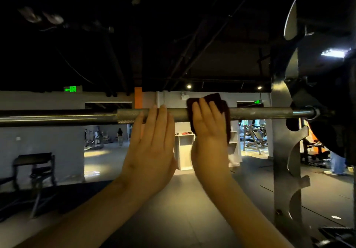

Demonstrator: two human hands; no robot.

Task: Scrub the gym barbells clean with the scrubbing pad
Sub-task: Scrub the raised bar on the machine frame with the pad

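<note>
Barbell (260,113) is long, grey and rough, running side to side. Dark brown scrubbing pad (213,99) hangs over it, pressed under the flat fingers of the right hand (209,132). Left hand (152,138) touches the bar just beside, fingers straight.

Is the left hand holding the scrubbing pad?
No, the scrubbing pad lies under the right hand against the barbell; the left hand rests bare on it.
</note>
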